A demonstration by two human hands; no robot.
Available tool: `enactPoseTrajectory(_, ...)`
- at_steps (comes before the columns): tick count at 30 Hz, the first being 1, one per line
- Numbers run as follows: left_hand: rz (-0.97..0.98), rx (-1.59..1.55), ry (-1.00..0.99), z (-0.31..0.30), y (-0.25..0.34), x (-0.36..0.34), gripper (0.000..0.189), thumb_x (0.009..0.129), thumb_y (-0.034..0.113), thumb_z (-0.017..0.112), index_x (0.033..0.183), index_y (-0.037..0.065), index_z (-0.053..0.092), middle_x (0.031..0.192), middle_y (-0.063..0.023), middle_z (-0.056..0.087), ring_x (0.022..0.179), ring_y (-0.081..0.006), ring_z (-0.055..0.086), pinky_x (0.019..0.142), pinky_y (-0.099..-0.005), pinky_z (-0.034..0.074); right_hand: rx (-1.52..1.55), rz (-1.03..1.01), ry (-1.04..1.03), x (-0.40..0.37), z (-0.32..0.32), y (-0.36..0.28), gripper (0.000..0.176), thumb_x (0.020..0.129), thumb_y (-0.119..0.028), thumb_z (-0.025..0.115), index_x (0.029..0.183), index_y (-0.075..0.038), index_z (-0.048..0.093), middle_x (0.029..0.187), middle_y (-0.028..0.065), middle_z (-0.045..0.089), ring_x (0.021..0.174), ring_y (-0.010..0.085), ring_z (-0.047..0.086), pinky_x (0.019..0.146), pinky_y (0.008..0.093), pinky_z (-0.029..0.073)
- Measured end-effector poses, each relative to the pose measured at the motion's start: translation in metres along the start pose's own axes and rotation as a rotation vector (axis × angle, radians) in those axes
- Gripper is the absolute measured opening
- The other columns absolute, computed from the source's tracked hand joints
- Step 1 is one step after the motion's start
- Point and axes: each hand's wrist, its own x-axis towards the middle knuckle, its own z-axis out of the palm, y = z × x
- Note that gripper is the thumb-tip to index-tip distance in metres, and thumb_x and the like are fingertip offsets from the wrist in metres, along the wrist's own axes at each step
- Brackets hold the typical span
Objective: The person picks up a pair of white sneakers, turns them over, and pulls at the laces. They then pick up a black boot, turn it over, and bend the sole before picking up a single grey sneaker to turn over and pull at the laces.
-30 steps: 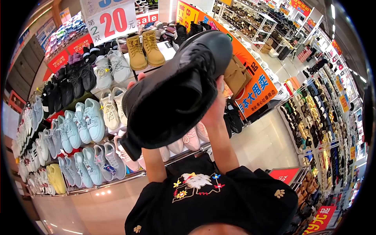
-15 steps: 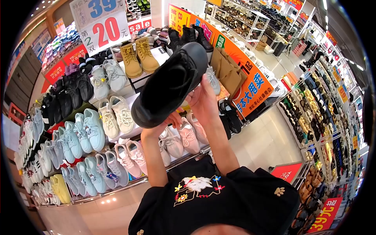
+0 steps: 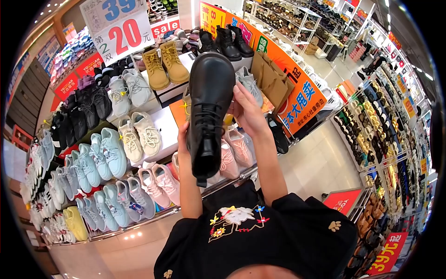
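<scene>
A black lace-up ankle boot (image 3: 206, 107) is held up in front of me, toe pointing away and its opening facing my chest. My left hand (image 3: 184, 137) grips it from the left side, with most of the fingers hidden behind the boot. On the other side, my right hand (image 3: 248, 112) supports it, fingertips against the boot near the toe. Behind the boot stand tan lace-up boots (image 3: 166, 65) and similar black boots (image 3: 228, 43) on the display. Pink sneakers (image 3: 235, 151) sit below my hands.
Rows of light blue sneakers (image 3: 109, 149), cream sneakers (image 3: 138, 136) and black shoes (image 3: 79, 111) fill the tiered display on the left. A brown paper bag (image 3: 271, 79) leans by an orange banner (image 3: 297, 88). Shoe racks (image 3: 381, 125) stand to the right.
The boot has turned from lying tilted, sole edge and opening toward the left, to toe up and away with laces showing. My left hand has shifted from beneath it to its left side.
</scene>
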Motion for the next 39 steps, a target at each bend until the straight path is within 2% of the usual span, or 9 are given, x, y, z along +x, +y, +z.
enactPoseTrajectory(3, -0.129, -0.145, -0.017, 0.005, -0.006, -0.003, 0.074, 0.083, 0.054, 0.049, 0.127, -0.006, 0.043, 0.121, -0.0231, 0.053, 0.101, -0.0295, 0.060, 0.086, -0.0373, 0.053, -0.101, -0.017, 0.053, 0.003, 0.006, 0.000, 0.037, 0.095, -0.026, 0.053, 0.124, -0.004, 0.049, 0.109, 0.0016, 0.060, 0.095, 0.0094, 0.058, 0.085, 0.0255, 0.046)
enactPoseTrajectory(4, -0.170, -0.136, -0.328, -0.010, -0.007, 0.002, 0.080, 0.082, 0.058, 0.050, 0.128, -0.007, 0.042, 0.125, -0.0226, 0.050, 0.100, -0.0296, 0.059, 0.086, -0.0361, 0.053, -0.099, -0.021, 0.057, 0.005, 0.010, -0.005, 0.037, 0.095, -0.026, 0.053, 0.124, -0.004, 0.049, 0.109, 0.0016, 0.060, 0.095, 0.0094, 0.058, 0.085, 0.0255, 0.046)
enactPoseTrajectory(9, -0.010, 0.035, 0.133, 0.001, -0.010, -0.004, 0.069, 0.086, 0.049, 0.047, 0.125, -0.008, 0.045, 0.110, -0.0233, 0.060, 0.090, -0.0307, 0.065, 0.082, -0.0373, 0.055, -0.392, -0.149, 0.042, 0.018, 0.019, -0.026, 0.042, 0.086, -0.023, 0.067, 0.117, 0.001, 0.052, 0.105, 0.0055, 0.061, 0.094, 0.0103, 0.056, 0.086, 0.0236, 0.043)
enactPoseTrajectory(10, -0.070, 0.081, 0.040, -0.026, -0.004, 0.003, 0.085, 0.079, 0.060, 0.056, 0.130, -0.007, 0.038, 0.121, -0.0249, 0.048, 0.108, -0.0320, 0.051, 0.091, -0.0415, 0.049, -0.366, -0.145, 0.068, 0.019, 0.019, -0.025, 0.042, 0.084, -0.023, 0.070, 0.115, 0.000, 0.053, 0.102, 0.0058, 0.061, 0.094, 0.0102, 0.056, 0.086, 0.0236, 0.043)
enactPoseTrajectory(20, -0.011, 0.190, -0.017, -0.029, 0.003, 0.010, 0.074, 0.085, 0.052, 0.053, 0.130, -0.005, 0.041, 0.112, -0.0191, 0.058, 0.101, -0.0269, 0.058, 0.093, -0.0330, 0.047, -0.330, -0.214, 0.106, 0.027, 0.007, -0.010, 0.042, 0.087, -0.023, 0.067, 0.118, 0.000, 0.050, 0.106, 0.0067, 0.060, 0.096, 0.0114, 0.056, 0.088, 0.0261, 0.044)
enactPoseTrajectory(23, 0.060, 0.524, 0.045, -0.022, 0.012, 0.013, 0.062, 0.091, 0.041, 0.053, 0.132, -0.004, 0.042, 0.129, -0.0139, 0.052, 0.115, -0.0227, 0.053, 0.101, -0.0327, 0.039, -0.262, -0.116, 0.125, 0.025, -0.013, -0.001, 0.052, 0.091, -0.034, 0.059, 0.129, -0.003, 0.044, 0.115, 0.0098, 0.057, 0.104, 0.0137, 0.055, 0.091, 0.0289, 0.044)
enactPoseTrajectory(26, 0.476, 1.083, 0.116, 0.039, 0.005, 0.013, 0.056, 0.092, 0.034, 0.056, 0.130, -0.005, 0.042, 0.121, -0.0122, 0.054, 0.109, -0.0186, 0.051, 0.095, -0.0304, 0.039, 0.014, 0.120, 0.082, 0.013, -0.025, -0.001, 0.063, 0.095, -0.052, 0.039, 0.136, -0.004, 0.039, 0.129, 0.0110, 0.053, 0.118, 0.0213, 0.052, 0.099, 0.0337, 0.042)
enactPoseTrajectory(33, 1.103, 1.527, 0.536, 0.078, -0.003, 0.007, 0.067, 0.076, 0.025, 0.072, 0.128, -0.004, 0.040, 0.116, -0.0210, 0.051, 0.107, -0.0322, 0.051, 0.094, -0.0374, 0.040, -0.007, 0.100, -0.005, 0.009, -0.043, 0.053, 0.061, 0.093, -0.053, 0.044, 0.137, -0.012, 0.035, 0.126, 0.0057, 0.052, 0.119, 0.0195, 0.049, 0.099, 0.0423, 0.037)
enactPoseTrajectory(39, 1.260, 1.530, 0.597, 0.090, -0.014, 0.001, 0.078, 0.067, 0.025, 0.079, 0.127, -0.003, 0.037, 0.115, -0.0211, 0.047, 0.107, -0.0349, 0.049, 0.094, -0.0418, 0.039, 0.137, 0.084, -0.030, 0.009, -0.017, 0.083, 0.051, 0.095, -0.039, 0.048, 0.136, -0.010, 0.037, 0.127, 0.0061, 0.052, 0.114, 0.0173, 0.052, 0.095, 0.0336, 0.044)
